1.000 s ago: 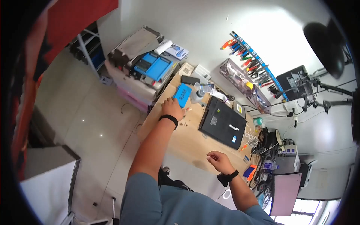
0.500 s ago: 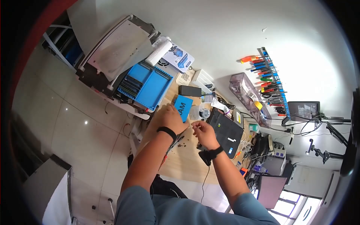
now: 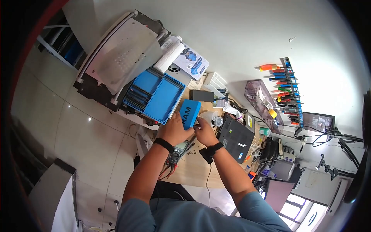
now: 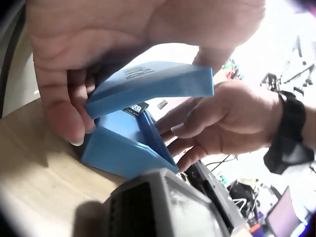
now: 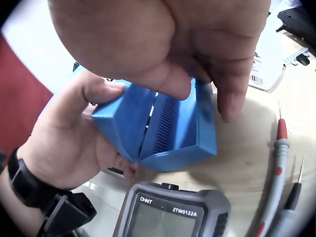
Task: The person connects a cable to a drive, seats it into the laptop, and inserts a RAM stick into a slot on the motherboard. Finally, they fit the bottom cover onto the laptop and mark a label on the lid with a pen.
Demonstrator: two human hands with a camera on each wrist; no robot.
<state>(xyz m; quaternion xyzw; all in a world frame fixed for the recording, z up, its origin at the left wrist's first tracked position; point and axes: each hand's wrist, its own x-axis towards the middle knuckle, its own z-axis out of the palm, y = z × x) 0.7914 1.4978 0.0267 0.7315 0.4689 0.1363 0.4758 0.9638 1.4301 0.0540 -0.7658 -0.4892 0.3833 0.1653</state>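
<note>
A blue box with a lid marked RAM (image 3: 189, 114) is held by both hands. Its lid (image 4: 168, 79) is tilted up from the base (image 4: 123, 153), which has a row of ridged slots (image 5: 165, 126) inside. Through the gap a small circuit module (image 4: 136, 108) shows. My left hand (image 3: 174, 130) grips the lid, its thumb on the top face in the right wrist view. My right hand (image 3: 205, 132) pinches the base's wall, thumb inside and fingers outside. Close in front of the box lies a grey multimeter (image 5: 168, 217) labelled CHNT.
Test probes (image 5: 279, 168) lie beside the multimeter. To the right is a closed black laptop (image 3: 236, 138), with a clear bottle (image 3: 216, 120) near it. Blue slotted trays (image 3: 168, 96) stand on the machine at left. Tools hang on a wall rack (image 3: 288, 92).
My right hand has come up from the table's front edge to the box. The lid, earlier flat, is now raised. The head view has shifted, and the multimeter has come into sight.
</note>
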